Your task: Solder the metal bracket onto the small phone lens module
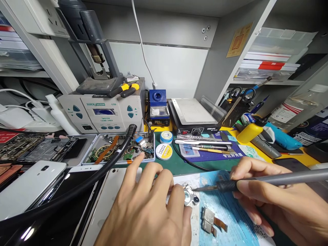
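Observation:
My left hand (pixel 151 208) is palm down, its index finger and thumb closed at the edge of a small silver camera bracket (pixel 195 200) with a round opening and a dark lens. The fingertips are partly hidden behind the hand. Held like a pen in my right hand (pixel 271 194) is a soldering iron (pixel 227 186) with a grey handle and black grip. Its thin tip reaches the bracket's upper edge; whether it touches cannot be made out. Just below lies a metal camera module (pixel 208 218) with orange-brown flex cables, on a blue and white printed sheet (pixel 217 181).
A black hose (pixel 102 171) crosses the left side above several phones (pixel 33 184). Behind are a tray of circuit parts (pixel 89 159), a hot-air station (pixel 107 114), round tins (pixel 164 151), tweezers (pixel 197 141) and a heating plate (pixel 193 111). A yellow bottle (pixel 249 133) stands right.

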Motion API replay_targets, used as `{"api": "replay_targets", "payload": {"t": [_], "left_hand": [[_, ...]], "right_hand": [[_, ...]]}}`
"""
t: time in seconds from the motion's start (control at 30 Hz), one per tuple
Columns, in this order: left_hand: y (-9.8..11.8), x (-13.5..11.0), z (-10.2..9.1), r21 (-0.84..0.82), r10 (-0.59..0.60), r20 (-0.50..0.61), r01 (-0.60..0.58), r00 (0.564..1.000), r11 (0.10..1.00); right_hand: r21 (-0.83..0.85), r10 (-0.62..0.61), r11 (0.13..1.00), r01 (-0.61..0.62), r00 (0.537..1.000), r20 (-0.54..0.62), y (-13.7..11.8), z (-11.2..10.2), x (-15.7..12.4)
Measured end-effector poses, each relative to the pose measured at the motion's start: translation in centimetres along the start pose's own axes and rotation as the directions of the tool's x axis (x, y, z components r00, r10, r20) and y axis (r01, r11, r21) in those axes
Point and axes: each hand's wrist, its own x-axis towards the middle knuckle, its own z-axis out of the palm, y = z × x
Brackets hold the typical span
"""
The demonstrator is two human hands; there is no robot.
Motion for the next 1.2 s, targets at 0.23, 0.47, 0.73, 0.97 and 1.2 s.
{"api": "replay_targets", "payload": {"t": [0.23,0.47,0.73,0.97,1.2], "left_hand": [[0.4,0.1,0.2,-0.012,0.013,-0.032,-0.013,0.999,1.0],[0.3,0.2,0.3,-0.027,0.002,-0.048,-0.004,0.999,1.0],[0.4,-0.1,0.6,-0.004,-0.007,-0.065,0.006,0.998,1.0],[0.4,0.0,0.3,-0.009,-0.007,-0.049,0.006,0.999,1.0],[0.3,0.0,0.5,-0.006,0.002,-0.057,-0.002,0.998,1.0]], "right_hand": [[-0.005,-0.011,1.0,0.012,0.997,0.08,1.1,-1.2,0.8],[0.037,-0.012,0.999,0.008,0.996,0.089,1.2,-1.5,1.2],[0.039,-0.011,0.999,0.007,0.996,0.088,1.4,-1.6,1.2],[-0.003,-0.004,1.0,0.004,0.997,0.075,1.2,-1.2,1.4],[0.004,-0.01,1.0,0.009,0.998,0.058,1.2,-1.6,0.9]]}}
